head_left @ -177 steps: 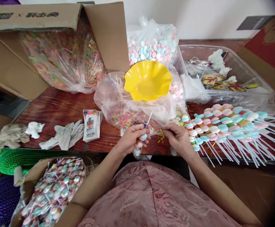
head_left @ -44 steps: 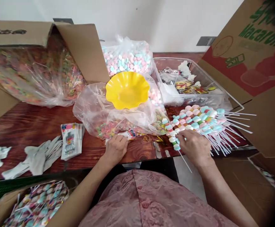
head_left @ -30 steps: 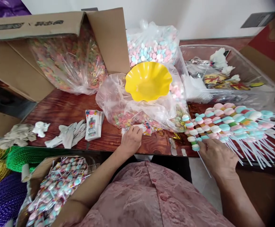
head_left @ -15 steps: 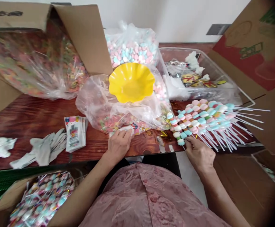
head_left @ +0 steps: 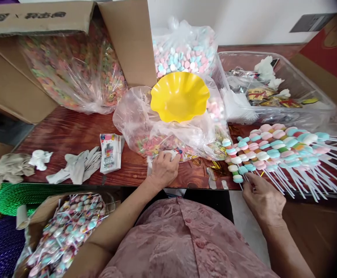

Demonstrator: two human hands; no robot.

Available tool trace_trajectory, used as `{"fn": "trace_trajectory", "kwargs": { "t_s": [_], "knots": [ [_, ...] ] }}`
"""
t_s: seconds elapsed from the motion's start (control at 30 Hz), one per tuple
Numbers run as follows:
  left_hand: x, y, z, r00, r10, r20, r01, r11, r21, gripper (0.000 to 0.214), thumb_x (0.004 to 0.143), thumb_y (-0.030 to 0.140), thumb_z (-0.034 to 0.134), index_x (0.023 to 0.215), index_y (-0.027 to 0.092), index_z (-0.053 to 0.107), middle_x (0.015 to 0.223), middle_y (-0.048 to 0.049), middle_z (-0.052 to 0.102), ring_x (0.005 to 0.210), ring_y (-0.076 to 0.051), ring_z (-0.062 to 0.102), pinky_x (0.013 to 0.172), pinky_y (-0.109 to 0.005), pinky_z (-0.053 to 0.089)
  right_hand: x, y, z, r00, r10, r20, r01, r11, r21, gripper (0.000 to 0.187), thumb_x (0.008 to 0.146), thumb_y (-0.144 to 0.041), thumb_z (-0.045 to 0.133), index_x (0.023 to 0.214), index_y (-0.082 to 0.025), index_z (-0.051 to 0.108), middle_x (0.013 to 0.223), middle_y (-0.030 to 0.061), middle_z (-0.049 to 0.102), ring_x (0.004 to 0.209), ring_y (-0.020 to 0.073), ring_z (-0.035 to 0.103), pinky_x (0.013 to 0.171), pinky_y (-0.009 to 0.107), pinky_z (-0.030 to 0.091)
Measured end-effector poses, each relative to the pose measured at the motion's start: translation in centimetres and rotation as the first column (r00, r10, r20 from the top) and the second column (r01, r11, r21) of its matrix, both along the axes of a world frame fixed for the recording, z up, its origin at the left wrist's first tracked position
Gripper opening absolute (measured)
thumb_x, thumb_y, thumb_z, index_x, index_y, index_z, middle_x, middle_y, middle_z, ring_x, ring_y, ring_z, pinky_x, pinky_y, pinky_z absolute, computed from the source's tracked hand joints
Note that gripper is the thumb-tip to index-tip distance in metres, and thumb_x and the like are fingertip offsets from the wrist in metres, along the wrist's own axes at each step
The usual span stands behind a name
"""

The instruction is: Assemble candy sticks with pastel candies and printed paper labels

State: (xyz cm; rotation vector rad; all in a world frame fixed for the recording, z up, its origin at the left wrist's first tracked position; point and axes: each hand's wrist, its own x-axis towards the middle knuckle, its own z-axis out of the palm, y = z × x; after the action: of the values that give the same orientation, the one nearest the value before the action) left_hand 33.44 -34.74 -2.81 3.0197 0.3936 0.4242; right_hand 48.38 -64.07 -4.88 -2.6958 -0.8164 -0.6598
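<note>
My left hand (head_left: 165,170) rests at the table's front edge, fingers curled and closed over a small white printed packet (head_left: 172,151) that they partly cover. Behind it lies a plastic bag of colourful gummy candies (head_left: 148,146), with a yellow scalloped bowl (head_left: 180,98) on top. On the right, my right hand (head_left: 264,197) pinches the stick of a marshmallow skewer (head_left: 238,178) at the near left end of a pile. The piled marshmallow skewers (head_left: 275,153) are pink, blue and white, their white sticks pointing right and toward me.
A cardboard box (head_left: 128,42) with bagged candies stands at the back left. Behind the bowl is a bag of marshmallows (head_left: 182,58); a clear plastic bin (head_left: 298,110) holds wrappers. Left are stacked printed packets (head_left: 110,154) and gloves (head_left: 78,166). Below, a box holds wrapped skewers (head_left: 70,231).
The view has swung left, so everything sits further right in the picture. Both hands stay at nearly the same places: the left on the packet, the right at the skewer's stick.
</note>
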Motion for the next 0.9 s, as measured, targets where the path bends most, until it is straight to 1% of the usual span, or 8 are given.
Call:
{"fn": "trace_trajectory", "kwargs": {
  "t_s": [0.13,0.23,0.33,0.47,0.53,0.67,0.77,0.9],
  "knots": [
    [0.4,0.1,-0.3,0.998,0.005,0.064,-0.003,1.0,-0.031,0.023,0.094,0.02,0.048,0.087,0.018,0.07,0.086,-0.0103,0.066,0.087,-0.024,0.054,0.073,-0.036,0.043,-0.2,-0.3,1.1,0.999,-0.003,-0.046,0.002,1.0,-0.021,0.029,0.09,-0.027,0.053,0.111,-0.018,0.071,0.095,0.0109,0.073,0.073,0.0217,0.065,0.052,0.029,0.035],
    [0.5,0.4,-0.8,0.995,-0.007,0.097,0.012,0.999,-0.047,0.019,0.09,0.017,0.054,0.076,0.017,0.066,0.083,-0.0088,0.065,0.085,-0.023,0.055,0.073,-0.035,0.044,-0.1,-1.2,2.1,0.994,0.005,-0.112,-0.008,0.999,-0.031,0.03,0.091,-0.029,0.053,0.116,-0.022,0.07,0.096,0.011,0.071,0.072,0.023,0.064,0.05,0.03,0.032],
    [0.2,0.7,-1.0,0.993,-0.014,0.114,0.021,0.998,-0.056,0.013,0.088,0.025,0.061,0.08,0.017,0.066,0.086,-0.009,0.065,0.087,-0.024,0.055,0.074,-0.036,0.046,0.1,-2.0,3.0,0.988,0.029,-0.15,-0.029,1.0,0.001,0.029,0.092,-0.03,0.053,0.116,-0.024,0.068,0.098,0.011,0.071,0.077,0.0252,0.065,0.054,0.032,0.038],
    [-0.7,1.7,-1.1,0.973,-0.156,0.167,0.175,0.979,-0.102,0.017,0.087,0.018,0.062,0.103,0.015,0.065,0.104,-0.0106,0.066,0.098,-0.025,0.055,0.085,-0.038,0.05,0.0,-1.9,3.4,0.988,0.055,-0.144,-0.054,0.998,0.008,0.027,0.094,-0.037,0.053,0.111,-0.023,0.07,0.096,0.011,0.069,0.078,0.0238,0.063,0.058,0.032,0.04],
    [-1.0,2.4,-1.4,0.957,-0.208,0.204,0.23,0.969,-0.092,0.016,0.088,0.012,0.057,0.101,0.014,0.065,0.106,-0.0115,0.066,0.098,-0.024,0.056,0.087,-0.038,0.05,-0.2,-1.3,3.3,0.995,0.06,-0.075,-0.058,0.998,0.022,0.027,0.093,-0.041,0.056,0.102,-0.021,0.073,0.091,0.0099,0.067,0.078,0.0223,0.062,0.061,0.031,0.041],
    [-1.0,3.5,-2.3,0.928,-0.242,0.283,0.267,0.962,-0.053,0.019,0.089,0.007,0.05,0.089,0.015,0.067,0.096,-0.0104,0.068,0.09,-0.022,0.058,0.082,-0.037,0.052,-0.4,-0.1,2.6,0.999,0.039,0.005,-0.039,0.999,0.008,0.025,0.092,-0.04,0.059,0.09,-0.021,0.075,0.084,0.0067,0.066,0.078,0.0191,0.06,0.061,0.028,0.039],
    [-0.9,3.6,-2.4,0.905,-0.223,0.363,0.273,0.958,-0.092,0.016,0.091,0.013,0.052,0.084,0.016,0.066,0.088,-0.008,0.068,0.084,-0.02,0.058,0.078,-0.035,0.053,-0.5,0.4,1.9,1.0,0.016,-0.024,-0.016,1.0,-0.018,0.027,0.093,-0.039,0.056,0.088,-0.019,0.074,0.083,0.0068,0.068,0.076,0.0187,0.06,0.059,0.028,0.037],
    [-1.1,3.6,-2.0,0.909,-0.233,0.345,0.285,0.953,-0.107,0.012,0.091,0.019,0.057,0.085,0.015,0.066,0.093,-0.0094,0.068,0.088,-0.021,0.06,0.081,-0.037,0.053,-0.1,0.6,1.2,0.993,-0.003,-0.122,0.013,0.997,0.078,0.029,0.092,-0.037,0.052,0.082,-0.018,0.072,0.085,0.0077,0.068,0.077,0.0184,0.06,0.062,0.029,0.039]
  ]
}}
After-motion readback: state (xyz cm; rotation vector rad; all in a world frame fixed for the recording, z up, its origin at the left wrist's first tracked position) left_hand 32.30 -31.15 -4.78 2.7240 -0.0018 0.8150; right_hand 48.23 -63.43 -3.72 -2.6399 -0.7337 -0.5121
